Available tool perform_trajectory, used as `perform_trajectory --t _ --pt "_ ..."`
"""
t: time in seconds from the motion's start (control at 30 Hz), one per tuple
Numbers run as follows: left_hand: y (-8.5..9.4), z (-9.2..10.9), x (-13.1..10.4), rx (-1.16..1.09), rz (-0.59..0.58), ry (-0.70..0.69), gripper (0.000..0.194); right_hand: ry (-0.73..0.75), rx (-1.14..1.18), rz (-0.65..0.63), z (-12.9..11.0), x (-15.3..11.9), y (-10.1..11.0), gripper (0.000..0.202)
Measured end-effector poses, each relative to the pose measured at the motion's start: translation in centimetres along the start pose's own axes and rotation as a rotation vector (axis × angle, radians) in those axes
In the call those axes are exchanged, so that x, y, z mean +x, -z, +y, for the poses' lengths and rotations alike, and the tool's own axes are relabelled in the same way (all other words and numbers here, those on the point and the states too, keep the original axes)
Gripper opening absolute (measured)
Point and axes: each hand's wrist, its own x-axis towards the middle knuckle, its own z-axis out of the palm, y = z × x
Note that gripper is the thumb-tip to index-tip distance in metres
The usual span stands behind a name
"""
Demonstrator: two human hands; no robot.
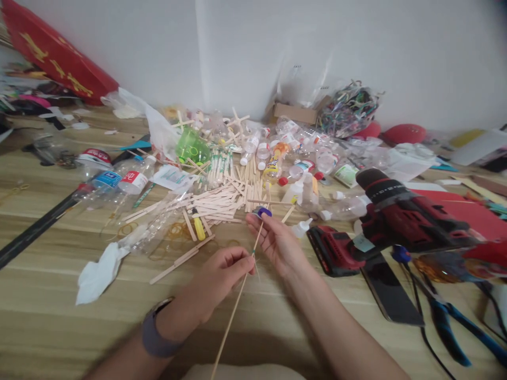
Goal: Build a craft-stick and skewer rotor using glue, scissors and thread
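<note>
My left hand [224,274], a dark watch with a grey-purple strap [152,332] on its wrist, pinches a long thin wooden stick [232,316]. The stick slants from the table's front edge up toward my right hand. Something small and green, with thin loose ends, is wrapped around it just above my left fingertips. My right hand [277,243] is half curled, palm up, with thumb and fingers on a purple-blue bottle cap [262,212] at the stick's upper end. Whether the stick goes into the cap cannot be made out.
Flat wooden sticks [217,200] lie piled ahead, with a yellow-handled screwdriver [198,227] beside them. Plastic bottles [134,182] and a white tissue [99,274] lie left. At right are a red cordless drill [407,216], a phone [392,290] and blue-handled pliers [447,322].
</note>
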Motion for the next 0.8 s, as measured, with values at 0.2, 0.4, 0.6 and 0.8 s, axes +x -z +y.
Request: perform_trajectory --t 0.2,0.4,0.6,0.8 --pt "0.4 -0.5 -0.2 -0.064 0.035 0.036 0.032 -0.006 -0.056 -0.020 -0.5 1.8 0.6 0.001" --pt "0.9 -0.9 0.9 0.007 0.104 -0.013 0.030 0.114 -0.280 -0.018 0.0 -1.5 2.5 0.021" --pt "0.0 -0.7 2.5 0.201 0.119 -0.138 0.027 0.040 -0.596 -0.127 1.8 -6.9 4.7 0.033" --pt "-1.8 -1.0 4.5 0.225 0.110 -0.195 0.026 -0.136 -0.676 -0.237 5.1 -8.1 4.8 0.044"
